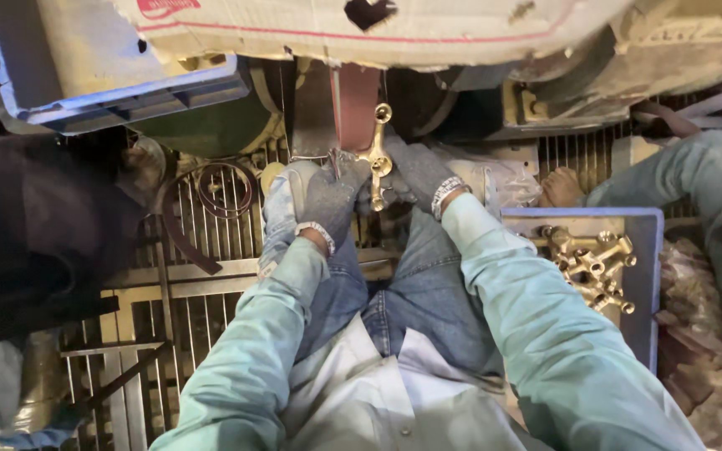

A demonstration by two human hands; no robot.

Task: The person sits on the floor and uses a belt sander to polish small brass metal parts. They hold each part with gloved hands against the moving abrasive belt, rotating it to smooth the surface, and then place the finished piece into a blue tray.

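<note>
Gloved hands, left and right, both clamped around a brass fitting at twelve o'clock, pressed to the sanding belt. Slack grip and that belt could snatch it away. More fittings wait at three o'clock.

A metal workshop: sanding belt, tray of brass fittings

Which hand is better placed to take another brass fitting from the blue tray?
Probably the right hand: the blue tray of brass fittings lies beside the right arm; the left hand is farther.
</note>
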